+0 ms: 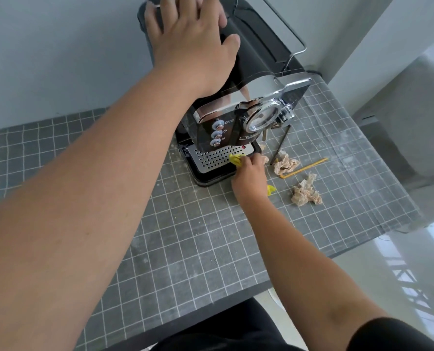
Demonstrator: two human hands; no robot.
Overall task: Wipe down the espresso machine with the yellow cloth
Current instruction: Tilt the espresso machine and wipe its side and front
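Observation:
The black and chrome espresso machine stands at the back of the table, against the wall. My left hand lies flat on its top, fingers spread, holding nothing. My right hand is closed on the yellow cloth and presses it against the right front corner of the perforated drip tray. Most of the cloth is hidden inside the fist; a yellow tip pokes out below the wrist.
A grey grid-patterned tablecloth covers the table. Right of the machine lie two crumpled beige tissues, a yellow straw and a thin dark rod. The table's edge is close on the right.

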